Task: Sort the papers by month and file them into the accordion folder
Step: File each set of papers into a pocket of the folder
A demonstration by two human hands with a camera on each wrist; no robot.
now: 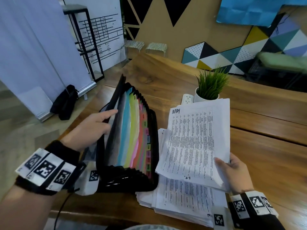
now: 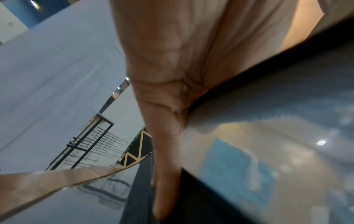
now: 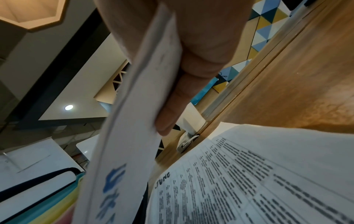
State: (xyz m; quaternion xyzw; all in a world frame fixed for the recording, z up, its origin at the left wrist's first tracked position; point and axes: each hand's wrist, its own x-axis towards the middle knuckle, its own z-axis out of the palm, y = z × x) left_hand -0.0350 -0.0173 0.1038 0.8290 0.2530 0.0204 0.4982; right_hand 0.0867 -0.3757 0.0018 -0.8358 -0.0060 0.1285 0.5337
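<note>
Wooden table (image 1: 259, 130), left hand (image 1: 93, 128) fingers gripping accordion folder (image 1: 131, 138) flap, right hand (image 1: 232, 173) pinching May papers (image 1: 197, 143)

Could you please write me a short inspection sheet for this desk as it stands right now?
Surface: wooden table, plank seams showing.
Job's things: black accordion folder standing open, coloured dividers fanned; a sheaf of papers headed MAY held up; a paper stack lying flat beside the folder, with a sheet headed JUNE in the right wrist view.
Clutter: potted plant; white power strip.
Grippers: left hand holds the folder's front pocket open; right hand grips the MAY sheaf.
Cables: thin black wire from the left wristband.
Surroundings: patterned wall panels; black bag on the floor.
</note>
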